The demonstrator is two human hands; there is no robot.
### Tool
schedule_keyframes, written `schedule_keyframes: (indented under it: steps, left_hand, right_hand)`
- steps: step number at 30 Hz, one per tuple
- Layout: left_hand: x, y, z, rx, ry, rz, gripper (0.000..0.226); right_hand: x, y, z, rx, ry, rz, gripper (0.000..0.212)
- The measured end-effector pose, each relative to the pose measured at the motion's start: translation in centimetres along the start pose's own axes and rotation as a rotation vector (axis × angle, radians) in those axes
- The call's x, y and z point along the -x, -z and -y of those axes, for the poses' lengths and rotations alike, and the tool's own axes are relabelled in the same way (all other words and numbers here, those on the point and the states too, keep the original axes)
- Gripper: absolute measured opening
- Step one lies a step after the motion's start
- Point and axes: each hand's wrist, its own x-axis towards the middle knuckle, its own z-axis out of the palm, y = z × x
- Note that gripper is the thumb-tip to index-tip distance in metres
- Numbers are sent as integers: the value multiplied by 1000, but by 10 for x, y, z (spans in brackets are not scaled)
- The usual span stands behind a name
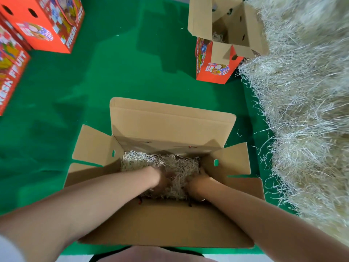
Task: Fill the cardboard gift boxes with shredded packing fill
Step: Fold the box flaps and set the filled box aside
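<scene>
Cloth in deep green covers the bench [132, 76] from edge to edge. Along the right side lies a great heap of shredded packing fill [306, 103], pale straw-coloured strands that run from the far corner down to the near edge, with loose strands straying onto the cloth.

At the near middle stands the near box [170, 125], plain brown cardboard inside, with all four flaps spread outward; the two side flaps each have a small slot cut through them. At the far left are two closed red boxes [47, 29], printed with bright patterns and the words FRESH FRUIT, one behind the other and close together. At the far right is the far box [213, 65], red outside, with its flaps raised; its right side touches the heap, and a little fill shows inside it.

Within the near box a bed of fill [143, 161] covers the bottom. The left hand [160, 179] and the right hand [197, 183] reach down into it side by side, both resting on the strands. Their fingers are sunk in the fill and blurred, so I cannot tell whether they lie flat or grip it.
</scene>
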Motion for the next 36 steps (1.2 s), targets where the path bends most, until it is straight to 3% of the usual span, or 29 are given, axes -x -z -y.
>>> schedule_keyframes:
  steps: [4,7,9,11,14,17,20,22,24,26,27,32,36]
  left_hand:
    - [2,-9,18,399,131,-59,74]
    - [2,-13,18,328,89,-273,47]
    - [4,-12,14,123,45,-519,31]
    - [6,-6,9,10,-33,-655,27]
    - [6,9,-3,11,-132,-588,32]
    - [2,13,-13,265,-142,-289,38]
    - [0,13,-22,413,-175,-46,37]
    - [3,11,-24,452,-168,-153,35]
    - [2,10,-22,342,-132,-462,31]
    - [-1,10,-17,257,-68,-662,31]
    - [-2,10,-14,236,-53,-686,31]
    - [-9,-2,-10,138,-77,-363,55]
    - [-15,-7,-16,92,-35,-238,65]
  right_hand:
    - [2,-2,-2,21,-11,59,55]
    - [13,13,-6,-89,16,21,45]
    - [18,24,-16,-321,-35,-118,30]
    - [23,35,-28,-370,-116,-213,25]
    - [22,37,-35,-237,-107,-141,22]
    - [11,28,-21,-150,-50,11,38]
    - [-2,25,-16,-345,-67,-42,50]
    - [-2,28,-20,-479,-70,-114,37]
    - [2,33,-21,-457,-127,-209,27]
    - [5,35,-20,-402,-175,-263,30]
    - [6,33,-18,-370,-161,-244,32]
    - [-2,13,-7,-46,-7,130,47]
    - [-4,11,-3,4,42,242,47]
